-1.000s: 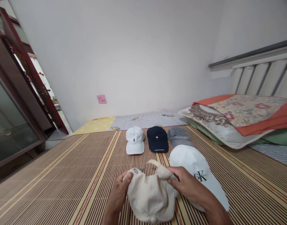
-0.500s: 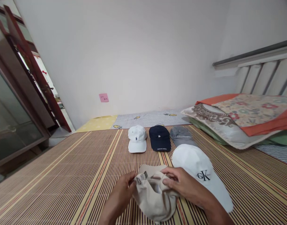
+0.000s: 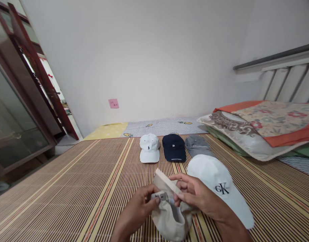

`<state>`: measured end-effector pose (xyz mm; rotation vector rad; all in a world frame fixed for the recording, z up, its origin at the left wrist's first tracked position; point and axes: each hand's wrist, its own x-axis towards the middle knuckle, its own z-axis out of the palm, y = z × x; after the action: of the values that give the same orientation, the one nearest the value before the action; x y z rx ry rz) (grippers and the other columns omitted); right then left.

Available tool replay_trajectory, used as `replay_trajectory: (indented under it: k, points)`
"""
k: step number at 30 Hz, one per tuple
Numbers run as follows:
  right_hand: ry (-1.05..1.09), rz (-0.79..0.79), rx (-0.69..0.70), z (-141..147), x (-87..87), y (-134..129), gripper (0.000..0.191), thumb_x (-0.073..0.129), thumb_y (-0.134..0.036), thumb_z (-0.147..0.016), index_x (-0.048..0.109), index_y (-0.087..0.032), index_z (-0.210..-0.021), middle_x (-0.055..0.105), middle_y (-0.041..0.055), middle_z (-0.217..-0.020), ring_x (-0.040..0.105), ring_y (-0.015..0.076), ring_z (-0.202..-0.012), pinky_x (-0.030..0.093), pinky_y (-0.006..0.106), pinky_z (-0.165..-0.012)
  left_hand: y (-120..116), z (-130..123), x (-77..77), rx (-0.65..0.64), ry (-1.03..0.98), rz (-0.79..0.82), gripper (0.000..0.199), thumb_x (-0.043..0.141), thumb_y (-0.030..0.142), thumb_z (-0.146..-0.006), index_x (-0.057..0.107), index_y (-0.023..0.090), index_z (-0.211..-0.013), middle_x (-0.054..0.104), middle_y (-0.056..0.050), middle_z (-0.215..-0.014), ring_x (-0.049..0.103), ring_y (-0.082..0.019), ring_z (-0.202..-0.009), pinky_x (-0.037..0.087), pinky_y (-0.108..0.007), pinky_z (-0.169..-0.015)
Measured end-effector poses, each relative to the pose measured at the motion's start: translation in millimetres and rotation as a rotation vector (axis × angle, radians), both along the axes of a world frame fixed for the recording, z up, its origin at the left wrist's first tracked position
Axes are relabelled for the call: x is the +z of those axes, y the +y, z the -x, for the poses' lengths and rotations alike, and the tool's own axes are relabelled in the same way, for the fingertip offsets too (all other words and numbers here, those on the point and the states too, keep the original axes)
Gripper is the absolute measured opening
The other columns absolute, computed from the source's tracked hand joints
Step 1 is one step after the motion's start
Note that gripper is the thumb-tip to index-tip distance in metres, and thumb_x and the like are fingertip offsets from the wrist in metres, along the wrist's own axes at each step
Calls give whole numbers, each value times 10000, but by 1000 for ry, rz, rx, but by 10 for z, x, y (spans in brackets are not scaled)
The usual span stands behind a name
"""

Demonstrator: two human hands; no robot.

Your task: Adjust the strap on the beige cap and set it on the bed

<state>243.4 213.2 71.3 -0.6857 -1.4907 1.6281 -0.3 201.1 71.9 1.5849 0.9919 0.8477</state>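
A beige baseball cap (image 3: 165,220) lies near me on the striped mat, its back opening turned up. My left hand (image 3: 140,206) pinches the rear edge beside a metal buckle (image 3: 163,196). Between the thumb and fingers of my right hand (image 3: 196,195) is the cap's strap (image 3: 167,180), its loose end pointing up and to the left. Beyond the strap part of the brim shows. A white cap with dark "CK" letters (image 3: 220,185) rests close to my right forearm, which covers some of its lower edge.
Farther back stand a white cap (image 3: 149,148), a navy cap (image 3: 174,148) and a grey cap (image 3: 198,146) in a row. A bamboo mat (image 3: 88,188) spreads beneath everything. Pillows (image 3: 245,134) lie at the right, and a pink note (image 3: 113,103) is on the wall.
The strap has come up out of the buckle area and now sticks out straight in my right hand. My left hand has shifted slightly right with the buckle edge.
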Motion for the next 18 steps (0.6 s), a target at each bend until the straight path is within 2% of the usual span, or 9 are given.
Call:
replay_trajectory:
  k: [1,5,9,11,14,18]
  points:
    - [36,9,18,-3,10,-14,521,809,-371,-852,618,-213,-1311,749,23,-915,721,156,-788,561,275,-749,-10,-18,19,-13,-18,-2,254,710,432,-887,702,184,-831,601,-8,-774,489,-163,-711,369,-276,-664]
    - [137,23,28,49,44,-46,505,809,-404,-876,657,-202,-1313,719,20,-902,706,143,-738,590,262,-679,-62,-106,127,-66,-60,-9,244,759,438,-848,735,197,-872,709,-58,-899,585,-213,-832,422,-305,-752]
    - [252,50,-30,136,69,-23,555,836,-400,-853,660,-230,-1352,732,63,-1085,686,115,-705,565,231,-628,-61,-139,178,-64,-71,-55,199,770,409,-859,778,213,-822,740,-67,-908,636,-258,-947,438,-333,-870]
    - [295,68,-90,153,74,-4,530,840,-388,-853,675,-233,-1332,739,71,-1109,676,104,-691,536,214,-609,-31,-123,154,-70,-93,-67,235,771,441,-861,787,211,-816,719,-61,-877,621,-242,-899,435,-323,-842]
    - [329,87,-184,138,70,8,436,812,-406,-887,705,-221,-1267,753,47,-997,633,84,-621,469,195,-556,25,-74,73,-93,-183,3,303,795,500,-835,779,199,-807,656,-29,-792,557,-187,-764,408,-288,-733]
    - [263,21,-182,94,84,-36,279,770,-437,-925,745,-192,-1057,746,27,-851,591,82,-597,438,202,-567,76,7,-64,-108,-262,58,266,810,452,-835,784,188,-811,638,-19,-785,546,-167,-757,399,-279,-734]
